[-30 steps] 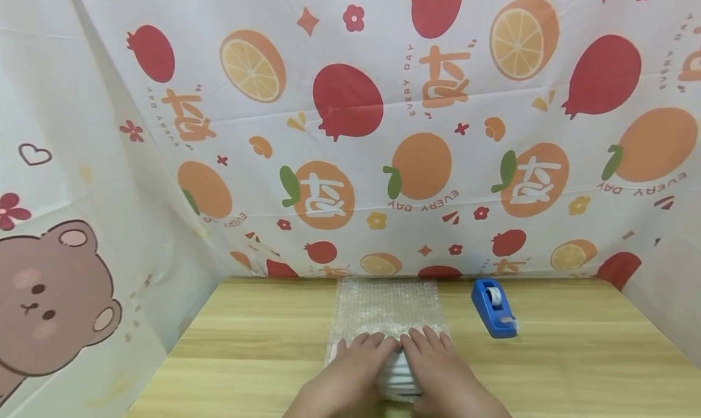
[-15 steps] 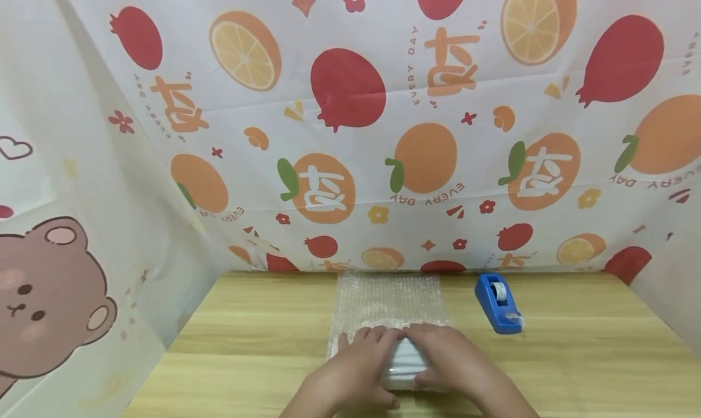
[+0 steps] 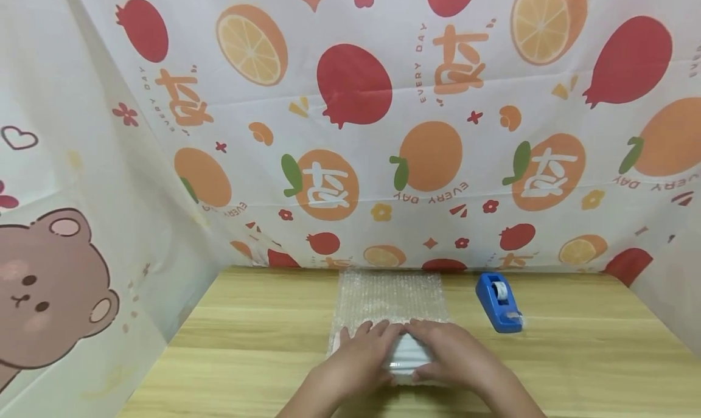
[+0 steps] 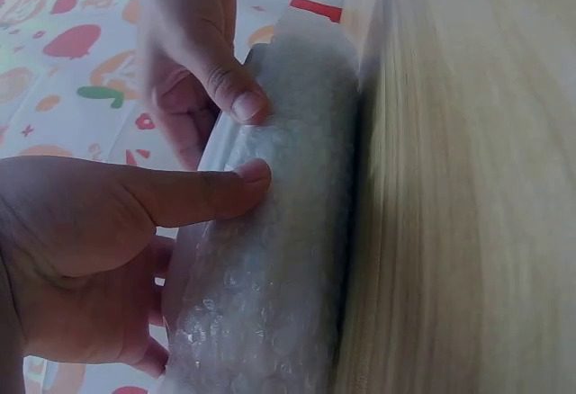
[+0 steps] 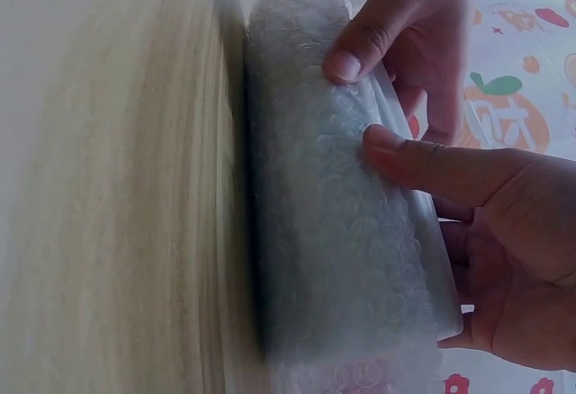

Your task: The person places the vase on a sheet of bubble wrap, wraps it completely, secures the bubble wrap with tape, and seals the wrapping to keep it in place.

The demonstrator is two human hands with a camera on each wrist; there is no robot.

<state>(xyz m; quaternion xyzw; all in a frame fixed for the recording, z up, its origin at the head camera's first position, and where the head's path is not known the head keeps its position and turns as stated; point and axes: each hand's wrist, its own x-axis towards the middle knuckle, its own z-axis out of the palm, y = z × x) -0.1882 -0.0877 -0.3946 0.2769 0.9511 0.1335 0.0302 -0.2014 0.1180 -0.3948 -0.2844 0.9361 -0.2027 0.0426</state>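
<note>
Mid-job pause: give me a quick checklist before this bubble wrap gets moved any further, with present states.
1. Left hand holding: ok, its thumb presses the bubble wrap on the near side.
2. Right hand holding: ok, its thumb is on the same side.
3. Wrap fully around the pale item: not ok, the far stretch lies spread on the table.
4. Tape dispenser clear of the wrap: ok, it stands apart, to the right.
5. Tape on the wrap: cannot tell, none is plainly visible.
</note>
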